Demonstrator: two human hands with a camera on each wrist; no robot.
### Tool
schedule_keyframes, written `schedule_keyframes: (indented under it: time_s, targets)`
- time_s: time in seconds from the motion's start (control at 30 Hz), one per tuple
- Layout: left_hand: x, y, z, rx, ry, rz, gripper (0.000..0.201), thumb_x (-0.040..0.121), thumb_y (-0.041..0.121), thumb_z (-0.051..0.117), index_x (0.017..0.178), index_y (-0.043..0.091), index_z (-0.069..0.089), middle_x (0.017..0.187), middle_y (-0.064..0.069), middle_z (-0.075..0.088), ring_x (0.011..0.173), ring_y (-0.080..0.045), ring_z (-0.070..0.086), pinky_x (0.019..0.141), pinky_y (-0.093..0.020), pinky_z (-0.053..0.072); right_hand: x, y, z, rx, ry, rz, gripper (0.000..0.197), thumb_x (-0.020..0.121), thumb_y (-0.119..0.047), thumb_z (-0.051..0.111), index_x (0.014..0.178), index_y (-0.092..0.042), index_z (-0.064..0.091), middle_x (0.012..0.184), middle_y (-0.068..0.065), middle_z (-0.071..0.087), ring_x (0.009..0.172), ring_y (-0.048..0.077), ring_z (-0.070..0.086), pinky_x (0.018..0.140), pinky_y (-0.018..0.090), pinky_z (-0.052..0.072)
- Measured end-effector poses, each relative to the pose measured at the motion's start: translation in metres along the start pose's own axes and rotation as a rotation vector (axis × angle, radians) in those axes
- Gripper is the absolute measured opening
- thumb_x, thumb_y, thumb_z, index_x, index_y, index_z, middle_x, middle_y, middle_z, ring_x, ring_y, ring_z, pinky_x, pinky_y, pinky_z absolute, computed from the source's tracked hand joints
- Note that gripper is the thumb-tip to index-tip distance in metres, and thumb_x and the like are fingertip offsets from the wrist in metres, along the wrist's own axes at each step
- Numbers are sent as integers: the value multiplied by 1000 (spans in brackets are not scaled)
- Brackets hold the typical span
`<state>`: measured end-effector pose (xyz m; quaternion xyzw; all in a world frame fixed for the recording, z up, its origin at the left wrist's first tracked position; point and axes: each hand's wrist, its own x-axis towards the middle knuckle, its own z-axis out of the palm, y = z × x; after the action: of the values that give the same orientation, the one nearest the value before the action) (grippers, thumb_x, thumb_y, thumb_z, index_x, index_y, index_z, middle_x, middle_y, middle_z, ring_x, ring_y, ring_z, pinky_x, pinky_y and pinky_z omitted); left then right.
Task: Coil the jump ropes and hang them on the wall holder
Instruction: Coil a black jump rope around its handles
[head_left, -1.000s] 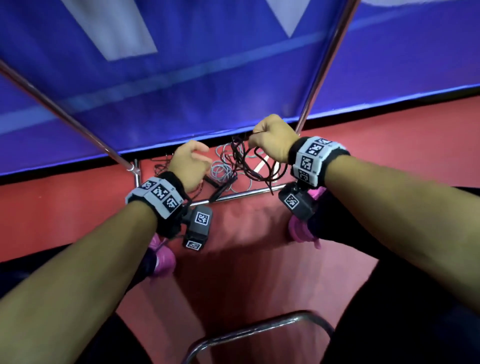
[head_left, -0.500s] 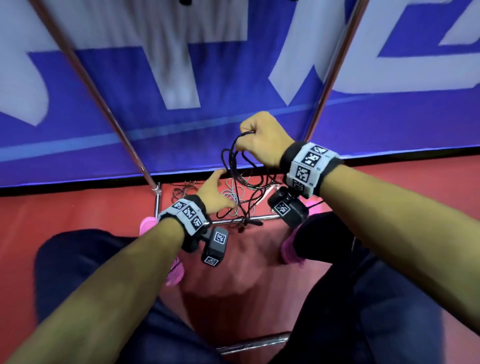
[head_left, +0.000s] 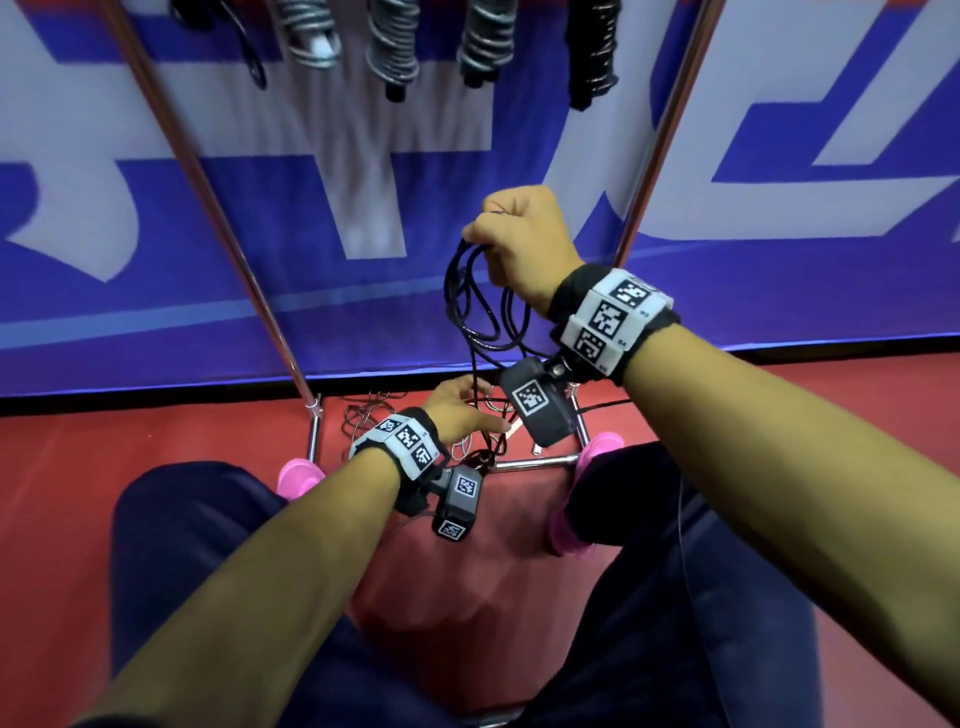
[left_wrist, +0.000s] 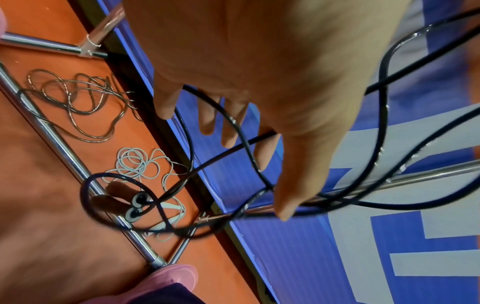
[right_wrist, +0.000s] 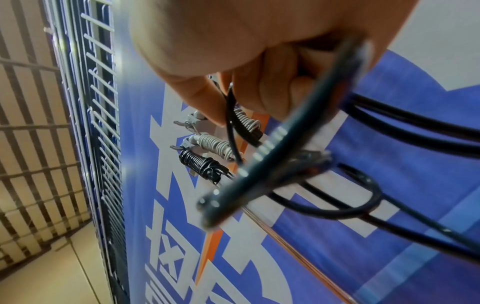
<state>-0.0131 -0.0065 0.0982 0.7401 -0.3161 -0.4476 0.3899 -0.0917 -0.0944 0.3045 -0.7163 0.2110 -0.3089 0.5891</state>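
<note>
Two slanting chrome rack poles (head_left: 236, 249) frame an open gap in front of the blue-and-white banner (head_left: 363, 322), and both hands work inside it above the red floor (head_left: 104, 467). Coiled grey and black ropes (head_left: 392, 47) hang along the top edge. The raised right hand (head_left: 522, 244) has its fingers curled tight round loops of the thin black jump rope (head_left: 467, 312), which dangle towards the floor. The lower left hand (head_left: 460, 410) has loose, spread fingers touching the strands.
</note>
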Motion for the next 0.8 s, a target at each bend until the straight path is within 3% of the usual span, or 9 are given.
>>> schedule_keyframes:
  time_s: [0.1, 0.17, 0.23, 0.33, 0.4, 0.47, 0.53, 0.67, 0.8]
  targets:
    - [-4, 7, 0, 57, -22, -3, 29, 74, 12, 86, 94, 12, 65, 91, -4, 66, 82, -14, 62, 82, -27, 53, -2, -5, 4, 146, 18, 46, 44, 66, -7, 61, 49, -24, 24, 50, -6, 17, 41, 11, 15, 46, 18, 19]
    - [-7, 7, 4, 104, -61, 20, 37, 72, 23, 86, 100, 25, 61, 106, -2, 68, 99, -17, 67, 92, -34, 55, -1, -8, 7, 203, 27, 51, 45, 69, -3, 61, 50, -23, 25, 50, -6, 17, 41, 10, 16, 46, 18, 20]
    - [-10, 4, 9, 148, -93, 83, 65, 58, 38, 93, 111, 21, 60, 105, 9, 65, 97, 0, 64, 85, -19, 52, 1, -10, 10, 211, 43, 49, 48, 73, 1, 61, 50, -23, 26, 49, -6, 18, 41, 11, 17, 46, 19, 21]
    - [-13, 1, 14, 144, 15, 141, 55, 74, 10, 86, 121, 15, 58, 108, 9, 60, 94, -3, 60, 72, -1, 42, 5, -14, 11, 263, 57, 47, 53, 79, 8, 58, 51, -23, 25, 50, -6, 17, 41, 11, 15, 47, 19, 21]
    - [-11, 4, 12, 103, 125, 130, 33, 79, 5, 80, 105, 11, 61, 98, -3, 60, 79, -9, 59, 65, -8, 45, 8, -17, 10, 326, 71, 60, 54, 81, 9, 57, 51, -23, 25, 54, -4, 18, 45, 11, 14, 48, 19, 19]
    - [-9, 7, 10, -35, 144, 61, 49, 67, 13, 83, 104, -5, 56, 86, -13, 54, 53, -15, 56, 50, -26, 47, 9, -20, 6, 366, 99, 91, 51, 83, 9, 56, 54, -22, 26, 56, -3, 18, 47, 12, 13, 50, 23, 16]
    - [-10, 11, 8, -97, 107, 39, 63, 57, 22, 80, 110, 0, 54, 87, -13, 51, 48, -19, 47, 43, -27, 43, 11, -21, 3, 423, 122, 126, 47, 85, 9, 54, 59, -19, 27, 54, -4, 17, 46, 12, 12, 51, 26, 14]
    - [-29, 25, 14, -76, -20, 101, 38, 81, -7, 77, 103, 4, 48, 72, 1, 48, 46, 3, 47, 47, -13, 39, 12, -24, 5, 499, 117, 157, 44, 88, 7, 52, 60, -18, 29, 50, -4, 17, 41, 11, 13, 48, 23, 17]
    - [-43, 41, 17, -57, 16, 145, 29, 97, -6, 59, 92, 20, 48, 74, 18, 53, 64, 5, 58, 64, -6, 44, 10, -20, 14, 419, 63, 167, 49, 87, 7, 55, 55, -21, 30, 51, -4, 19, 45, 12, 13, 50, 26, 16]
